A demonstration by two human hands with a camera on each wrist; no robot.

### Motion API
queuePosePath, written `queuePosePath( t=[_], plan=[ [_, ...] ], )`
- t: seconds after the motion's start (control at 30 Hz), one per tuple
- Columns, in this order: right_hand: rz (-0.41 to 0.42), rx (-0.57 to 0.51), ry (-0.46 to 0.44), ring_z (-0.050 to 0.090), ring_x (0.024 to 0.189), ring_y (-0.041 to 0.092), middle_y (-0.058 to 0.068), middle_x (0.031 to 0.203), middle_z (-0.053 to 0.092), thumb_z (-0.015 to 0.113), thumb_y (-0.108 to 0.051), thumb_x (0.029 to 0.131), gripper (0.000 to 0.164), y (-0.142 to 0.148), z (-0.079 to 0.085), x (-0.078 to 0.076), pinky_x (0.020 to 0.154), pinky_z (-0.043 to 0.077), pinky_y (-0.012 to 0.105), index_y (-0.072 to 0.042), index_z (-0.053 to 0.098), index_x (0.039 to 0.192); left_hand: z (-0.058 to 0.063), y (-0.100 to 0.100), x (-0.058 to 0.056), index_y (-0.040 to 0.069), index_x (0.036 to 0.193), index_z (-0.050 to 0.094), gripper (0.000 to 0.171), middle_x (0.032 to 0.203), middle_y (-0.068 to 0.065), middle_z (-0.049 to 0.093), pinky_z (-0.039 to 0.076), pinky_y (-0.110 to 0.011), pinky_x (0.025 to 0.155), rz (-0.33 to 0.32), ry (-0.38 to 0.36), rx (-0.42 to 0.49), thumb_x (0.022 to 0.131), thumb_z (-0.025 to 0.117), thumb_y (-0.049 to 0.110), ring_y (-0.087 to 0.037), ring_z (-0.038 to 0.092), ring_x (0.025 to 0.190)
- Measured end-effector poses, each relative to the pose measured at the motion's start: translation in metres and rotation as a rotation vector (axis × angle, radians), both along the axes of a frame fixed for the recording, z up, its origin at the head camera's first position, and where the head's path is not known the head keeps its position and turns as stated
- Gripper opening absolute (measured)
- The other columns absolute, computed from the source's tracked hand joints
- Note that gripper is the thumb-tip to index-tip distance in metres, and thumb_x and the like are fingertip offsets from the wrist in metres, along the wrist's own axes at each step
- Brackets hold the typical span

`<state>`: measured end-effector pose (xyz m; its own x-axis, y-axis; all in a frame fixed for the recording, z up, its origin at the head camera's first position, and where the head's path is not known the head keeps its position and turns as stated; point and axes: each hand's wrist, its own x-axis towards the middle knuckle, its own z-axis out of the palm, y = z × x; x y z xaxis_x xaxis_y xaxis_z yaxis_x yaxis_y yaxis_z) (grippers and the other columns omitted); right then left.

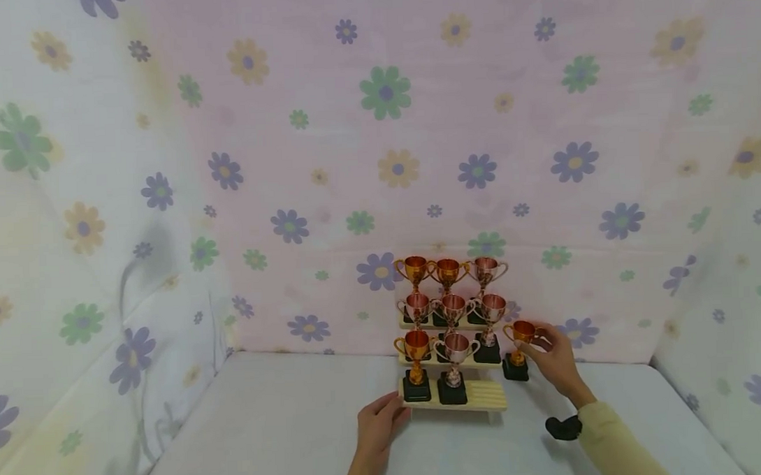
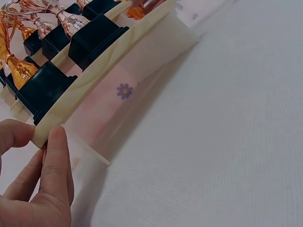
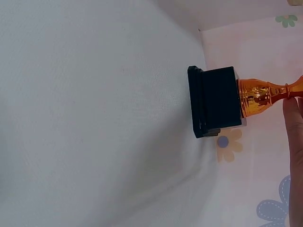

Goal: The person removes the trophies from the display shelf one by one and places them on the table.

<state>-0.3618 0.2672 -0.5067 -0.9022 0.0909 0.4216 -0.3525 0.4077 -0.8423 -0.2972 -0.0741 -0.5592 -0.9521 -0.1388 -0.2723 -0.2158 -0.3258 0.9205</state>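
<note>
Nine trophies are counted, four gold and five rose-coloured, all set on black bases. Eight are borne by one wooden stand of three tiers, placed toward five o'clock from the centre of the head view.

On the top tier, three are seen: two gold trophies [image 1: 414, 267] [image 1: 447, 271] and, at three o'clock of them, one rose trophy [image 1: 485, 267]. On the middle tier [image 1: 485, 364], three rose trophies [image 1: 417, 308] [image 1: 453, 309] [image 1: 493, 308] are lined up. On the bottom tier [image 1: 487, 394], two are carried: one gold trophy [image 1: 416, 348] toward nine o'clock and one rose trophy [image 1: 456, 348] beside it, with ridged wood exposed at three o'clock of the pair.

The ninth, a gold trophy [image 1: 517, 359], is held roughly upright just beside the stand, between three and four o'clock from its middle. It is pinched near the cup by the curled fingers of the right hand [image 1: 557, 364]; whether its base is touching the table [image 1: 287, 436] cannot be told. By the left hand [image 1: 379, 423], placed between seven and eight o'clock from the stand, the near corner of the bottom tier is pinched between thumb and fingers.

One black object [image 1: 563, 428] is seen at six o'clock of the right hand, beside one pale yellow sleeve [image 1: 614, 439]. The table is backed by flower-printed cloth [image 1: 327, 148].
</note>
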Motion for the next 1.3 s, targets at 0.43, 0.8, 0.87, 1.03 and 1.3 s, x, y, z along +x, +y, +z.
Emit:
queuePosePath(
  t=[0.43,0.8,0.87,1.03,1.3],
  plan=[
    [0.024,-0.03,-0.135,0.058,0.107,0.002,0.026,0.14,0.054,0.075,-0.021,0.094,0.06,0.015,-0.017,-0.02,0.086,0.05,0.005,0.003,0.049,0.143,0.001,0.0,-0.001,-0.016,0.128,0.059,0.04,0.125,-0.029,0.064,0.063,-0.03,0.084,-0.002,0.025,-0.004,0.097,0.066,0.007,-0.017,0.07,0.093],
    [0.051,-0.025,-0.223,0.06,0.124,0.04,0.031,0.141,0.054,0.072,-0.014,0.095,0.06,0.013,-0.017,-0.014,0.092,0.058,0.022,0.005,0.044,0.145,0.001,-0.001,-0.005,-0.013,0.129,0.06,0.039,0.125,-0.027,0.064,0.063,-0.03,0.085,0.003,-0.011,-0.014,0.098,0.066,0.009,-0.015,0.07,0.092],
    [0.071,-0.013,-0.305,0.056,0.128,0.047,0.034,0.142,0.051,0.072,-0.01,0.095,0.064,0.013,-0.019,-0.011,0.097,0.059,0.035,0.008,0.039,0.147,0.002,-0.002,-0.004,-0.014,0.129,0.059,0.039,0.125,-0.028,0.064,0.063,-0.031,0.086,0.003,0.002,-0.01,0.097,0.066,0.008,-0.016,0.069,0.093],
    [0.054,0.129,-0.466,0.048,0.131,0.054,0.04,0.145,0.043,0.074,-0.013,0.092,0.074,0.015,-0.026,0.007,0.106,0.049,0.059,0.013,0.033,0.148,0.003,-0.002,-0.003,-0.015,0.129,0.058,0.04,0.125,-0.029,0.064,0.063,-0.031,0.086,0.014,0.01,-0.008,0.097,0.065,0.007,-0.018,0.07,0.094],
    [0.126,0.334,-0.622,0.049,0.124,0.057,0.041,0.136,0.049,0.074,-0.028,0.093,0.072,0.003,-0.007,0.058,0.099,0.051,0.064,0.016,0.041,0.141,0.0,0.001,-0.001,-0.013,0.129,0.059,0.038,0.126,-0.028,0.063,0.063,-0.031,0.086,0.027,-0.02,-0.002,0.098,0.065,0.008,-0.018,0.07,0.093]
  ],
)
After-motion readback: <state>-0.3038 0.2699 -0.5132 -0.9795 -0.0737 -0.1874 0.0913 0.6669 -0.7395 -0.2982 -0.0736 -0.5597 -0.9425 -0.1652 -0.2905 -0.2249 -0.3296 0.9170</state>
